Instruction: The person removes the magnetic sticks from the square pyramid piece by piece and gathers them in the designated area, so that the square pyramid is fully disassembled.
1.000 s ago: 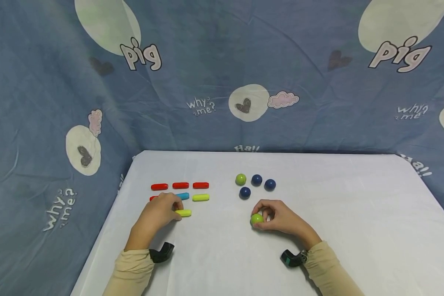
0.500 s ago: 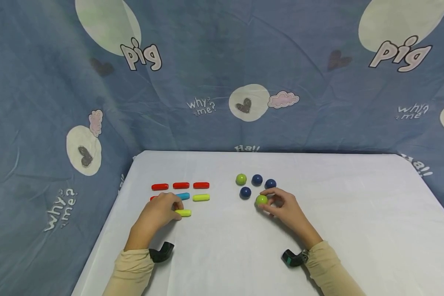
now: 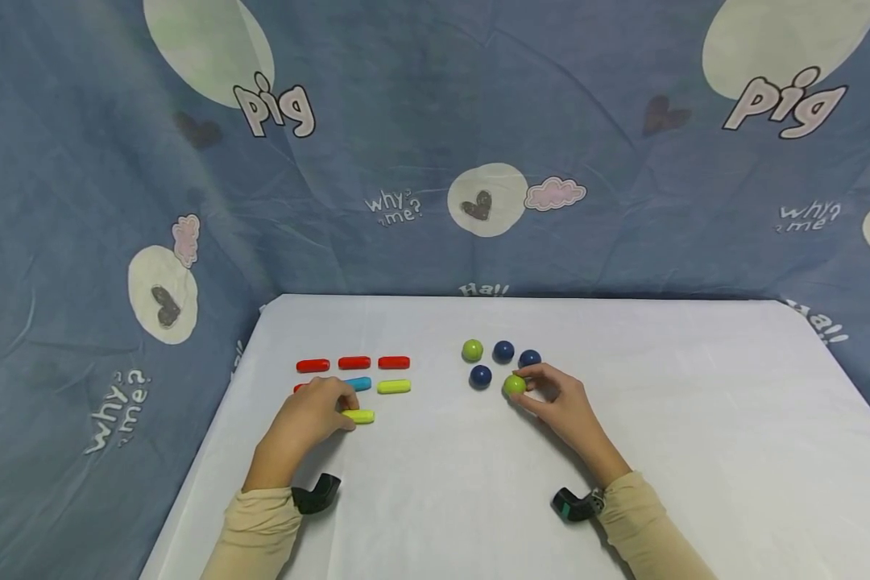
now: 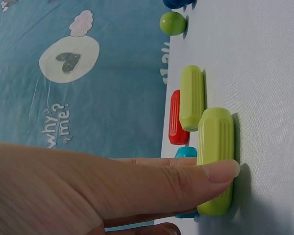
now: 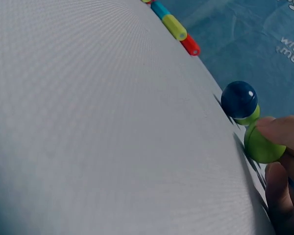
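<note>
My left hand (image 3: 312, 415) pinches a yellow-green ribbed stick (image 4: 216, 132) between thumb and fingers, low over the white table. Beyond it lie another yellow-green stick (image 3: 394, 387), a blue stick (image 3: 360, 384) and a row of red sticks (image 3: 354, 362); one more red stick is mostly hidden behind the hand. My right hand (image 3: 561, 407) holds a green ball (image 3: 514, 385) between thumb and fingertips. Near that ball are a dark blue ball (image 3: 480, 377), two more blue balls at the back, and a second green ball (image 3: 472, 350). Whether the held ball touches the table, I cannot tell.
The white-covered table (image 3: 696, 403) stretches to the right of the balls. A blue printed cloth (image 3: 406, 121) hangs behind the table and along its left side. A black device (image 3: 317, 494) is worn on the left wrist, another (image 3: 576, 506) on the right.
My right hand has carried the green ball away from me and slightly right, up to the other balls. It now partly covers one blue ball. The left hand has stayed in place.
</note>
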Demonstrator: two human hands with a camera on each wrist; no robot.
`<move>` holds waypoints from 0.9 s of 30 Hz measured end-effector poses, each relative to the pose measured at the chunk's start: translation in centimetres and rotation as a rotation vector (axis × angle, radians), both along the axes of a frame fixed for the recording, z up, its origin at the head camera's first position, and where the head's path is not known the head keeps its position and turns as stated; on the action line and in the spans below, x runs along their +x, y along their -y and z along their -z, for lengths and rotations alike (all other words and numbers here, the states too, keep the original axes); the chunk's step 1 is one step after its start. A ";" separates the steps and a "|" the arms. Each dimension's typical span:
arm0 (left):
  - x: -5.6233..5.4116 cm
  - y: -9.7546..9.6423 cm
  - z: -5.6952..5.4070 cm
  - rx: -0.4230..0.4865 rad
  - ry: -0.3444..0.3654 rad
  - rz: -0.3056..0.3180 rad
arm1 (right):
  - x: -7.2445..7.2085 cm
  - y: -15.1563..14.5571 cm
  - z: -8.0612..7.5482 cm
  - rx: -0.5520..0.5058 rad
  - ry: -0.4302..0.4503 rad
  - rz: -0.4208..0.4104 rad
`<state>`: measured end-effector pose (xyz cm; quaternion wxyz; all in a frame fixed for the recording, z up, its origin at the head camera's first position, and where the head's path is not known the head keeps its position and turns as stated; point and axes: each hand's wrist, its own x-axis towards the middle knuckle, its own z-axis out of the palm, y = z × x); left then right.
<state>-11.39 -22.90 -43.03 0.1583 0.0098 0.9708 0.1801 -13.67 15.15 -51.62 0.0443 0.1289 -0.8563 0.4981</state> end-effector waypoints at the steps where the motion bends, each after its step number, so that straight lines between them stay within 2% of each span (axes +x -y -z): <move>1: 0.0 0.0 0.0 0.000 0.001 -0.001 | 0.0 0.0 0.0 0.001 0.001 0.002; 23: 0.0 0.0 -0.1 0.008 -0.001 0.004 | -0.1 0.0 -0.2 -0.007 0.024 -0.002; 27: 0.1 0.0 -0.1 0.004 -0.008 0.021 | 0.0 0.0 -0.1 -0.008 0.030 0.000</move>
